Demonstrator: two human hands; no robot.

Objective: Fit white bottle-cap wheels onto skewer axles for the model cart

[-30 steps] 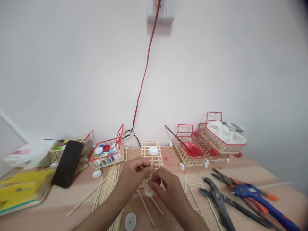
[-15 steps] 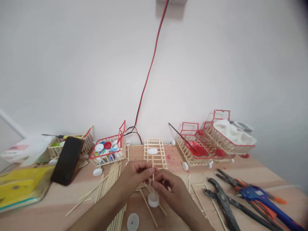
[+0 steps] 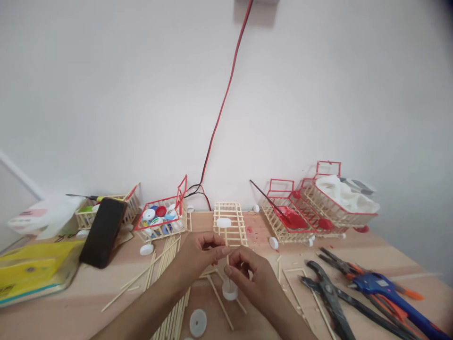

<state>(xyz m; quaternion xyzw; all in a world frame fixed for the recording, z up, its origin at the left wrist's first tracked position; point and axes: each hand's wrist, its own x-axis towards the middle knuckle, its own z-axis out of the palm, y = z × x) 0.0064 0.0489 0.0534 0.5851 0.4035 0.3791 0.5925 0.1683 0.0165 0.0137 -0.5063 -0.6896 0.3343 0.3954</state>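
Note:
Between my two hands stands a thin wooden stick (image 3: 225,234) with a white bottle cap (image 3: 223,222) at its upper end and another white cap (image 3: 230,291) at its lower end. The thumb and fingers of my left hand (image 3: 202,257) pinch the stick near its middle. Just below, my right hand (image 3: 252,273) has its fingers curled and pressed on the same stick. Behind the upper cap lies a bare stick frame (image 3: 233,215). A loose cap with a centre hole (image 3: 197,323) rests on the table nearer to me.
Wooden sticks (image 3: 166,269) lie at left, with a black phone (image 3: 103,232) beyond. A stick basket (image 3: 162,221) of caps and a basket with a red tray (image 3: 292,219) line the wall. Pliers (image 3: 327,295) and a blue glue gun (image 3: 382,285) lie at right.
The view has shifted slightly, so most things sit a little further right and higher. My left fingers look slightly more extended; both hands stay at the capped stick.

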